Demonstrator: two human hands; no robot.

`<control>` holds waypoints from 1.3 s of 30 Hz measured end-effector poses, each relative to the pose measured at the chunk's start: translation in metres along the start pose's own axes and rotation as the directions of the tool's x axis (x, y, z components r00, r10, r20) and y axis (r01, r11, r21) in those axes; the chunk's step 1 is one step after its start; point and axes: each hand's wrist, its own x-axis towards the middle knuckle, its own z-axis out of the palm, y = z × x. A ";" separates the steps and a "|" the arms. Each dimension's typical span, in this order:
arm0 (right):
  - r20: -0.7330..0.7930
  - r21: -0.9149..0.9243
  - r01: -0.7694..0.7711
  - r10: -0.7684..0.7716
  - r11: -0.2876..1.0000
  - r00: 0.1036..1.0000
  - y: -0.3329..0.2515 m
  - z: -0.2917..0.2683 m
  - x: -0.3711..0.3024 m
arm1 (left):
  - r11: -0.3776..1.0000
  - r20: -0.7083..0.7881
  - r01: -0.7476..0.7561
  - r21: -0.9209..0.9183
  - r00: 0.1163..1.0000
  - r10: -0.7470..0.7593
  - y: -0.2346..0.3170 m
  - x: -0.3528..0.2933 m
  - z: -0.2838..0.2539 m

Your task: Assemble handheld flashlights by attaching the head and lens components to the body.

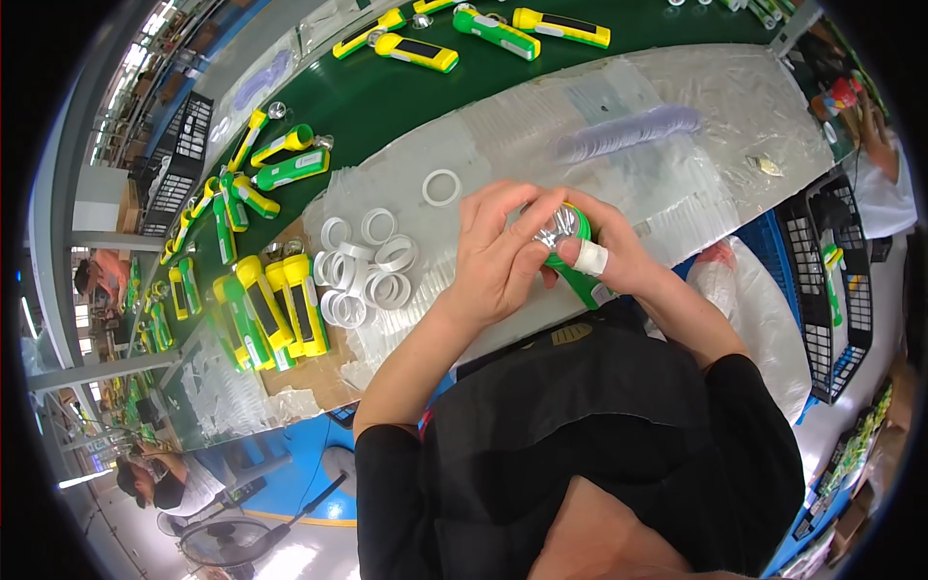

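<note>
Close in front of my body, both hands are closed around one green flashlight (584,288), its head up and its handle slanting down to the right. A shiny silver reflector (558,228) shows in the head. My left hand (500,249) grips the head's left side, with fingers over the rim. From the right, my right hand (611,242) wraps the head, its thumb bandaged in white and pressed near the rim. Left of my hands lies a heap of white plastic rings (367,271); a single ring (442,188) rests apart, farther back. Fingers hide part of the head.
Yellow-and-green flashlights stand in a cluster (271,311) at the table's left. More lie along the green conveyor belt (406,116). A row of clear discs (628,133) lies at the back right. Black crates (822,290) stand at right, near another person (880,184).
</note>
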 end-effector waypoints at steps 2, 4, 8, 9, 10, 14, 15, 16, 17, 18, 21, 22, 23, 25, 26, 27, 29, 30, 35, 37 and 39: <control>0.027 -0.026 -0.008 0.009 1.000 1.000 0.002 0.002 0.003 | 1.000 0.003 -0.013 -0.015 1.000 0.013 -0.002 -0.005 -0.002; 0.055 -0.024 -0.005 0.006 1.000 0.998 0.004 0.003 0.004 | 1.000 -0.008 -0.015 -0.026 1.000 0.015 -0.005 -0.009 -0.002; 0.052 -0.013 0.030 -0.029 0.999 0.998 0.015 0.013 0.010 | 0.996 -0.077 -0.002 -0.085 0.997 -0.005 -0.006 -0.016 0.004; 0.054 -0.007 -0.005 0.005 1.000 0.999 0.014 0.016 0.012 | 0.997 -0.117 -0.005 -0.076 0.993 -0.004 -0.009 -0.020 0.005; 0.059 0.000 -0.039 0.039 0.999 0.998 0.013 0.019 0.014 | 0.998 -0.156 -0.009 -0.064 0.988 -0.002 -0.010 -0.022 0.004; 0.080 0.016 -0.017 0.015 1.000 0.997 0.017 0.015 0.029 | 0.999 -0.180 -0.015 -0.030 0.984 0.010 -0.015 -0.011 -0.004; 0.072 0.012 0.026 -0.027 1.000 0.997 0.012 0.014 0.035 | 0.996 -0.268 0.042 -0.074 0.962 -0.060 -0.019 -0.008 -0.006; 0.064 0.007 0.069 -0.069 0.998 0.996 0.008 0.013 0.042 | 0.988 -0.350 0.093 -0.123 0.928 -0.130 -0.024 -0.005 -0.008; 0.033 -0.053 0.122 -0.120 0.991 0.992 0.010 0.004 0.050 | 0.989 -0.350 0.088 -0.120 0.928 -0.125 -0.034 -0.002 -0.013; 0.040 -0.052 0.125 -0.123 0.991 0.992 0.015 0.003 0.056 | 0.957 -0.244 0.251 0.147 0.947 -0.211 -0.050 -0.006 -0.023; -0.043 -0.125 0.261 -0.268 0.957 0.963 0.027 0.000 0.066 | 0.779 0.020 0.387 0.493 0.890 -0.455 -0.081 -0.030 -0.042; -0.036 -0.122 0.264 -0.270 0.957 0.962 0.027 0.001 0.065 | 0.717 0.186 0.394 0.575 0.791 -0.583 -0.086 -0.039 -0.045; -0.017 -0.136 0.268 -0.273 0.954 0.962 0.026 0.002 0.065 | 0.718 0.185 0.390 0.576 0.794 -0.580 -0.087 -0.038 -0.047; 0.003 -0.151 0.277 -0.280 0.949 0.960 0.025 0.005 0.066 | 0.823 -0.016 0.426 0.376 0.891 -0.454 -0.085 -0.038 -0.049; -0.023 -0.146 0.277 -0.283 0.950 0.959 0.026 0.005 0.066 | 0.827 -0.012 0.422 0.372 0.893 -0.450 -0.074 -0.030 -0.050; -0.052 -0.140 0.280 -0.290 0.950 0.956 0.026 0.004 0.065 | 0.858 -0.074 0.497 0.128 0.868 -0.491 -0.057 -0.013 -0.055; -0.060 -0.139 0.263 -0.273 0.955 0.960 0.024 -0.001 0.066 | 0.843 -0.117 0.522 -0.130 0.836 -0.536 -0.036 0.008 -0.056; -0.054 -0.127 0.239 -0.248 0.963 0.967 0.023 -0.001 0.065 | 0.916 -0.125 0.384 -0.116 0.909 -0.397 -0.026 0.011 -0.056; 0.034 -0.358 0.375 -0.389 0.855 0.921 0.026 -0.004 0.067 | 0.982 -0.039 0.164 0.088 0.986 -0.162 -0.009 0.025 -0.053; 0.049 -0.354 0.383 -0.392 0.853 0.919 0.026 -0.004 0.065 | 0.983 -0.012 0.154 0.096 0.988 -0.153 -0.009 0.023 -0.056; 0.055 -0.335 0.340 -0.342 0.879 0.938 0.023 -0.005 0.063 | 0.984 0.012 0.144 0.104 0.989 -0.146 -0.007 0.025 -0.058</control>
